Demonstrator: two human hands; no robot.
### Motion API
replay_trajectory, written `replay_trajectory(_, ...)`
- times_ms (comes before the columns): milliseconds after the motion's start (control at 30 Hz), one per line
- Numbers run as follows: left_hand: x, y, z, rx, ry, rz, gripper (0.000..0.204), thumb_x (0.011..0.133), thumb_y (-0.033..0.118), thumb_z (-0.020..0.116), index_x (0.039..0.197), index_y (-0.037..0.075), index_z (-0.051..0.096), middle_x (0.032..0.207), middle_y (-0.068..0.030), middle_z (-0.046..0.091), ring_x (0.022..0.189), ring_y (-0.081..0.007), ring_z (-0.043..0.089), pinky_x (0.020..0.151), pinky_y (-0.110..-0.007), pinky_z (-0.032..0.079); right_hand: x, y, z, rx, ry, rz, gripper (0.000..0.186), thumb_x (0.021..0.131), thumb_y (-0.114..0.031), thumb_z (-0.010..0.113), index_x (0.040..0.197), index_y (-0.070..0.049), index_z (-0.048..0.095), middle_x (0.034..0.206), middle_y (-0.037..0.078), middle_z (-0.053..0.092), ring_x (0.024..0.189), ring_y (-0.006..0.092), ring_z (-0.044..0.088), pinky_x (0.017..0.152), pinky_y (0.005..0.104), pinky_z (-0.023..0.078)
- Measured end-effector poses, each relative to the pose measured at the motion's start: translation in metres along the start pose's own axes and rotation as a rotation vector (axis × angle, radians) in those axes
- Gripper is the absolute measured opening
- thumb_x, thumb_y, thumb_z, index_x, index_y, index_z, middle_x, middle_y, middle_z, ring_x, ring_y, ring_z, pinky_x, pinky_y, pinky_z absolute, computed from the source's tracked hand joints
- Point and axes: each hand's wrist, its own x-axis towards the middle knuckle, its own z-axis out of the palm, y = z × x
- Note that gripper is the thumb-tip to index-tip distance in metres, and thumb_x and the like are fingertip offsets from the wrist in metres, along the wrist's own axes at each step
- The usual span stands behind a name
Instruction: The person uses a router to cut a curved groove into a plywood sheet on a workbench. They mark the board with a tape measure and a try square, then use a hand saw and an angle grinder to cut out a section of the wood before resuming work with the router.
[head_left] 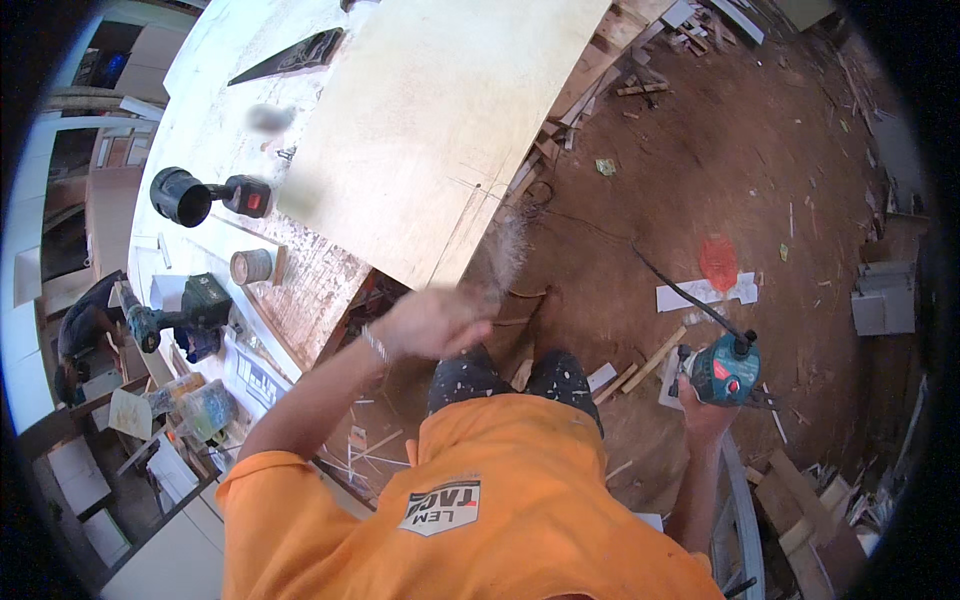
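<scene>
Workshop floor [690, 200] littered w/ wood offcuts [655, 360]; plywood board [430, 130] laid on counter [215, 120], marked end overhanging near edge, prob. for easy reach. L hand [440, 318] blurred, just beside board's near corner; grip can't be told. Teal power tool [725, 370] grasped in R hand [703, 412], held out over floor, well apart from counter's near edge, right of L hand, prob. to keep board end clear.

A corded teal power tool [727, 370] is held right of a flat, pale board [420, 130].
</scene>
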Motion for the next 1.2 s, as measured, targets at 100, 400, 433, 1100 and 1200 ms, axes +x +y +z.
replay_trajectory(100,-0.031,0.044,0.015,-0.020,0.024,-0.156,0.020,0.096,0.028,0.067,0.102,0.011,0.075,0.070,-0.0122,0.064,0.067,-0.0345,0.066,0.062,-0.045,0.053,0.019,0.009,0.000,-0.206,0.028,-0.098,0.050,0.079,-0.014,0.084,0.123,-0.003,0.064,0.116,0.010,0.070,0.108,0.0268,0.068,0.099,0.0406,0.051)
replay_trajectory(400,0.010,0.025,0.026,0.150,0.637,-0.696,0.066,0.093,0.028,0.072,0.149,0.004,0.046,0.152,-0.0228,0.044,0.144,-0.0398,0.039,0.118,-0.048,0.033,0.074,0.010,-0.037,-0.622,0.118,-0.359,0.044,0.081,-0.030,0.084,0.115,-0.008,0.068,0.109,0.011,0.072,0.102,0.0311,0.070,0.091,0.0432,0.054)
replay_trajectory(433,0.010,0.021,0.031,0.166,0.571,-0.715,0.074,0.093,0.030,0.072,0.154,0.004,0.038,0.159,-0.0229,0.034,0.150,-0.0410,0.029,0.122,-0.050,0.026,0.077,0.004,-0.042,-0.635,0.118,-0.379,0.040,0.080,-0.028,0.083,0.111,-0.008,0.068,0.106,0.010,0.071,0.099,0.0317,0.069,0.090,0.0435,0.054)
replay_trajectory(1100,0.034,-0.004,0.029,0.062,0.570,-0.905,0.098,0.087,0.034,0.077,0.159,-0.005,0.023,0.167,-0.0312,0.015,0.156,-0.0483,0.011,0.125,-0.057,0.012,0.119,-0.086,-0.004,0.929,0.048,0.443,0.061,0.080,-0.024,0.076,0.134,-0.003,0.057,0.121,0.011,0.067,0.106,0.0245,0.068,0.095,0.0402,0.055)
replay_trajectory(1200,0.044,-0.002,0.028,0.072,0.594,-0.980,0.102,0.085,0.037,0.080,0.159,-0.004,0.023,0.167,-0.0317,0.015,0.155,-0.0494,0.011,0.125,-0.058,0.013,0.154,-0.074,0.005,1.029,-0.051,0.476,0.047,0.093,-0.032,0.062,0.130,-0.004,0.059,0.119,0.012,0.068,0.106,0.0244,0.068,0.094,0.0406,0.056)
